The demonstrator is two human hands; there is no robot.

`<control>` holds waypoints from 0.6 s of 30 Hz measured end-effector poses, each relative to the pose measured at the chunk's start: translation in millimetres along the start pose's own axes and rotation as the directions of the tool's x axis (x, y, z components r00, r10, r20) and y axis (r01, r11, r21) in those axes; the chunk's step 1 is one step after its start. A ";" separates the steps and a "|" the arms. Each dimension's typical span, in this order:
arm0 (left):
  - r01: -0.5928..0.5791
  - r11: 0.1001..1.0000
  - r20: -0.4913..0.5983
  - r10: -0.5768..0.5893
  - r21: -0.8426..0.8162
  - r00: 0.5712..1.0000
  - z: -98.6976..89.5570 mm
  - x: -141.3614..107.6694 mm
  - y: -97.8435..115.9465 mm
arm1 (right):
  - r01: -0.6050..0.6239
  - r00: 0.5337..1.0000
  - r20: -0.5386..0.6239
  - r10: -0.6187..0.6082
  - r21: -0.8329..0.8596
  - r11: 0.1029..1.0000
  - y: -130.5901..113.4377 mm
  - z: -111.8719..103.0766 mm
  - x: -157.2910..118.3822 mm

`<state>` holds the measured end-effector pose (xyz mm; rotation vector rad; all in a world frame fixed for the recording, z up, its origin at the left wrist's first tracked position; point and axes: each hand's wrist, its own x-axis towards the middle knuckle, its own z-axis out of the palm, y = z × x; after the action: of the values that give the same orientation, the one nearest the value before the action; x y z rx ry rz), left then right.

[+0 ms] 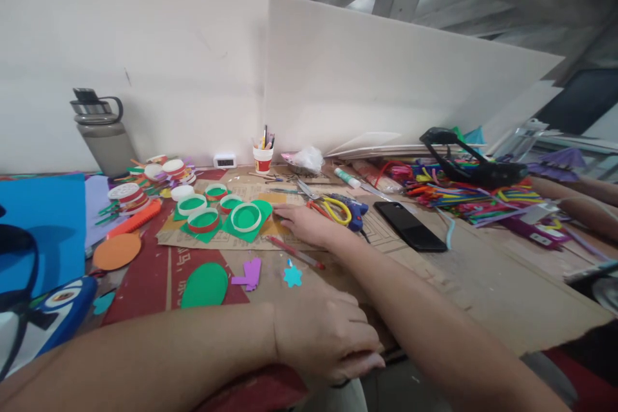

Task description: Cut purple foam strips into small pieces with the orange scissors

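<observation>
My left hand [331, 335] is at the front edge of the table, its fingers curled together; whatever may be inside them is hidden. Across the cardboard reaches my right hand [306, 225], fingers stretched out low beside the green paper piece [265, 206] that carries a white ring [246, 215]. I cannot tell whether the fingertips touch that paper. Several more white and red rings [203, 221] stand on green paper to the left. Below the right hand lies a red pen [294, 252]. A blue paper flower [292, 275] and purple paper pieces [251, 274] lie between the hands and the green oval [205, 284].
Scissors with yellow handles [337, 209], a blue glue gun [357, 214] and a black phone [409, 225] lie right of my right hand. Behind stand a pencil cup [263, 158] and a bottle [103, 135]. Another person's arms [584, 203] rest at the far right, past colourful pipe cleaners [449, 203].
</observation>
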<state>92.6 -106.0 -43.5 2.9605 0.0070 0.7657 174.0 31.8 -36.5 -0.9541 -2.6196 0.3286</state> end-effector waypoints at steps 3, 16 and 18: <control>0.063 0.998 0.086 -0.060 -0.026 0.994 -4.0 0.1 1.2 | 0.032 0.998 0.056 -0.033 0.025 0.999 2.9 -6.4 -2.6; 0.445 0.895 -0.219 -0.443 -0.042 0.870 -15.3 -1.4 8.2 | -0.156 0.975 0.124 0.185 -0.215 0.964 2.8 -38.8 -14.1; 0.422 0.906 -0.195 -0.419 -0.027 0.887 -16.1 -1.3 9.2 | -0.126 0.968 0.178 0.175 -0.259 0.958 2.4 -32.4 -10.4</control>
<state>83.6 -113.9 -29.3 2.7249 0.6488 0.9814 195.3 30.0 -9.9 -1.2681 -2.8236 0.1428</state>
